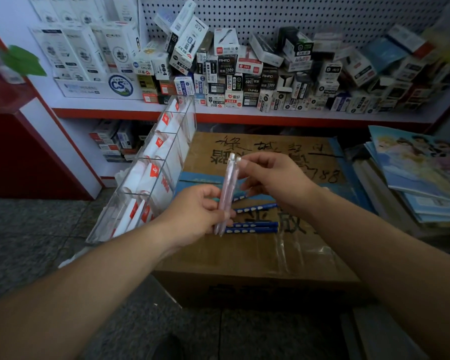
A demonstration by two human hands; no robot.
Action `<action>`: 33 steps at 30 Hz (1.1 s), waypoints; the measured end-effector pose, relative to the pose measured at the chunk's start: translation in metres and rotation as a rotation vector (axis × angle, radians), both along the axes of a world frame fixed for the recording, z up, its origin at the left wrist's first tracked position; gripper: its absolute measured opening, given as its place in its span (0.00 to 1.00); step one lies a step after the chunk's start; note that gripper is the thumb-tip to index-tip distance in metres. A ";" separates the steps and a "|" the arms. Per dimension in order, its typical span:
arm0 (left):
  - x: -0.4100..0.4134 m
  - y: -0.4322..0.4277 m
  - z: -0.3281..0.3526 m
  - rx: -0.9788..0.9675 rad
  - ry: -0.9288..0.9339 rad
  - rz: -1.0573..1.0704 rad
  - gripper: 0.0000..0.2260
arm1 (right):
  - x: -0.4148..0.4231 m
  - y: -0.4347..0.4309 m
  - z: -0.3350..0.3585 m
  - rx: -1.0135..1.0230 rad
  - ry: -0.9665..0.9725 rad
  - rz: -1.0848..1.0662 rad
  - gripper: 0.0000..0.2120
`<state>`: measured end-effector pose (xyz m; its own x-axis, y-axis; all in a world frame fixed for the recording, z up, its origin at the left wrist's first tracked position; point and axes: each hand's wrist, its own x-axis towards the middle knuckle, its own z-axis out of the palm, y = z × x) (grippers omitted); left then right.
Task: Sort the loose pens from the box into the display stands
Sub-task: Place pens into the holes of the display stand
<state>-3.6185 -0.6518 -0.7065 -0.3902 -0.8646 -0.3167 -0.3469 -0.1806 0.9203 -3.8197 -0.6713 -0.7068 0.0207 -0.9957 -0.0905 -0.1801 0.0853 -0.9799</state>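
Observation:
My left hand [192, 211] grips two pale pink pens [227, 188] near their lower ends and holds them upright over a closed cardboard box [257, 255]. My right hand [273, 180] pinches the top of one of the pink pens with thumb and forefinger. Several blue pens with white dots [255, 227] lie flat on the box lid just under my hands. A clear acrylic display stand [151, 172] with several compartments leans at the box's left side, holding white packets with red labels.
A red-edged shelf [244, 113] behind the box is piled with small pen boxes under a pegboard. A stack of notebooks [413, 178] lies to the right. Grey tiled floor lies to the left and in front.

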 end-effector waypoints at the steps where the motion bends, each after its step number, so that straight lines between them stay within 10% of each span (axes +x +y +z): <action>1: 0.000 -0.001 0.000 0.008 0.014 0.027 0.14 | -0.002 -0.003 -0.005 -0.033 0.183 -0.037 0.09; 7: 0.002 -0.005 -0.002 -0.010 0.013 0.130 0.16 | -0.015 -0.021 -0.035 -0.021 0.993 0.048 0.17; 13: 0.004 -0.007 -0.011 -0.047 -0.056 0.138 0.17 | -0.014 -0.032 -0.040 -0.046 1.097 0.225 0.18; 33: -0.011 0.002 -0.004 -0.073 0.038 0.106 0.14 | -0.031 0.005 -0.004 -0.115 0.555 -0.135 0.02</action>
<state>-3.6294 -0.6496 -0.7105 -0.3058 -0.9218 -0.2384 -0.2937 -0.1469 0.9445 -3.8505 -0.6664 -0.7104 -0.1273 -0.9902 0.0570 -0.6644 0.0425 -0.7462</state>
